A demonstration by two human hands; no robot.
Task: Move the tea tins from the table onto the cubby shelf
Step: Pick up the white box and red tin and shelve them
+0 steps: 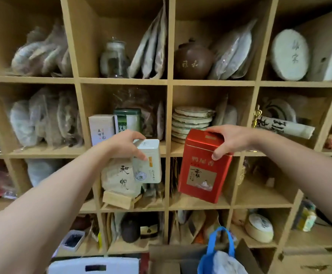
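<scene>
Crowded wooden cubby shelf [167, 82]

head cam, single view, worn by the person.
faces forward, level with the middle rows of the cubby shelf [169, 119], close up at arm's reach; wide-angle lens bends the outer uprights.

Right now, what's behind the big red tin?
The red tin, held by the right hand, covers the shelf edge and part of a cubby. Stacked round tea cakes peek above it. What's directly behind is hidden.
</scene>
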